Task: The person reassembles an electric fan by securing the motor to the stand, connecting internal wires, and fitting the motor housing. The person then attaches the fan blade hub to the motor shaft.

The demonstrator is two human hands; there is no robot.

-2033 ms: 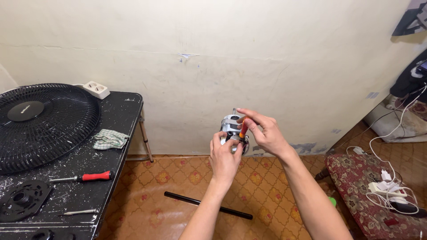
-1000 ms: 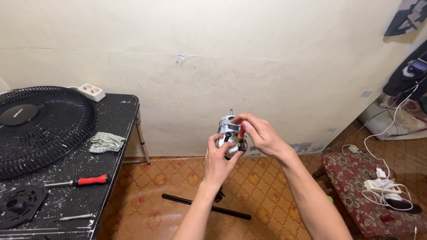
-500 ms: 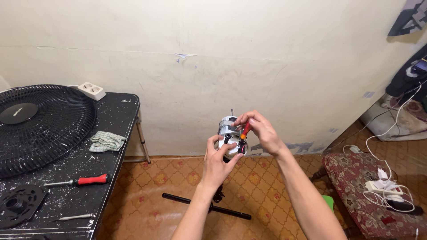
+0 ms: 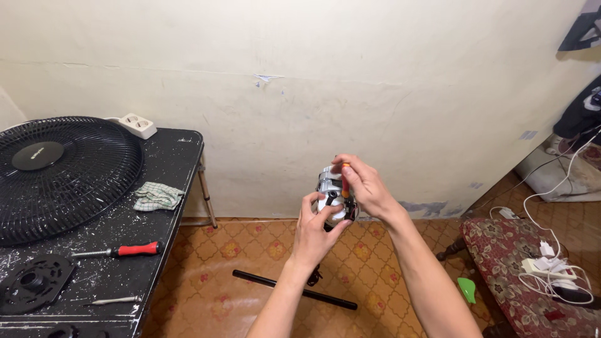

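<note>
Against a cream plaster wall, right of the black paint-flecked table, a silver fan motor is cupped from below by the left hand, while a small orange-handled screwdriver, pinched upright by the right hand, is set against its right side.

Fan motor half behind hands
</note>
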